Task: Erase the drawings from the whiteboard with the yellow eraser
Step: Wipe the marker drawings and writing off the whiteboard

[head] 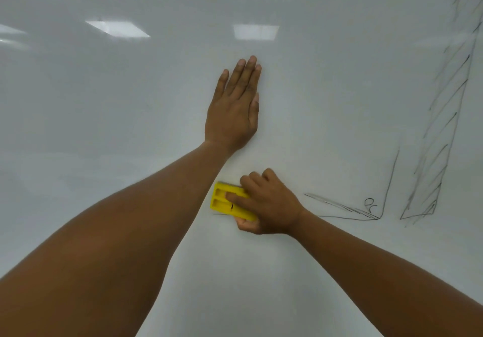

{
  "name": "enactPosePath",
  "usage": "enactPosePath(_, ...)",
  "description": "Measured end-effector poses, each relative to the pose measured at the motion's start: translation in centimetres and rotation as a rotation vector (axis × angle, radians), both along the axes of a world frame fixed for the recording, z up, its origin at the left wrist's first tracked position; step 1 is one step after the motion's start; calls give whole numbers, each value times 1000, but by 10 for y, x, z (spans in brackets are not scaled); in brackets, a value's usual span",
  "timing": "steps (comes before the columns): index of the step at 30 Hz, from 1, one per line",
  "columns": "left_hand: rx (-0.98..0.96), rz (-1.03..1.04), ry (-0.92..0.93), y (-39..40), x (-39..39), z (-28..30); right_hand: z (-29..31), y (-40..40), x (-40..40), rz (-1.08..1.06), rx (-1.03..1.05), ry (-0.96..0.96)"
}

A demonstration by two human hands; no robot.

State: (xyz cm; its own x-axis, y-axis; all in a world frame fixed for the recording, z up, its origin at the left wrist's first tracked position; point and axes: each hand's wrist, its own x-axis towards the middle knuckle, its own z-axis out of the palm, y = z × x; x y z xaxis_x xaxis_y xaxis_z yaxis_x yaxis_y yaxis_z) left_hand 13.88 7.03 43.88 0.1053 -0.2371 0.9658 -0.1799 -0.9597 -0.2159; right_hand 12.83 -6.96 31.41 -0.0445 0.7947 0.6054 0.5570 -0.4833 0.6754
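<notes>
The white whiteboard [104, 127] fills the whole view. My left hand [235, 109] lies flat against it with straight fingers, a little above centre. Just below, my right hand [269, 206] grips the yellow eraser [224, 200] and holds it against the board, fingers curled over its top and thumb under it. Black marker drawings remain on the right: a tall hatched column [444, 117] and a low angled line sketch [366, 211] with a small squiggle. A faint short mark shows just under the eraser's left end.
Ceiling light panels reflect in the board's glossy upper part [256, 32]. The board's left and lower areas carry no marks. Both my forearms cross the lower part of the view.
</notes>
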Motion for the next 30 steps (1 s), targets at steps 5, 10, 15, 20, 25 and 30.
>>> enactPosePath(5, -2, -2, -8, 4, 1, -9, -11, 10, -1, -1, 34, 38)
enactPosePath(10, -14, -3, -15, 8, 1, -18, -31, 8, -2, -13, -328, -30)
enactPosePath(15, -23, 3, -10, 8, 0, -24, -16, 0, 2, 9, -135, -35)
enactPosePath(20, -34, 17, -1, 7, 0, -24, -9, 5, -1, -33, 57, 33)
enactPosePath(25, -44, 7, -1, 7, -2, -25, -40, 21, -11, -42, -129, 53)
enactPosePath(30, -56, -2, 6, 6, -3, -27, -44, 5, -10, -30, -191, 51)
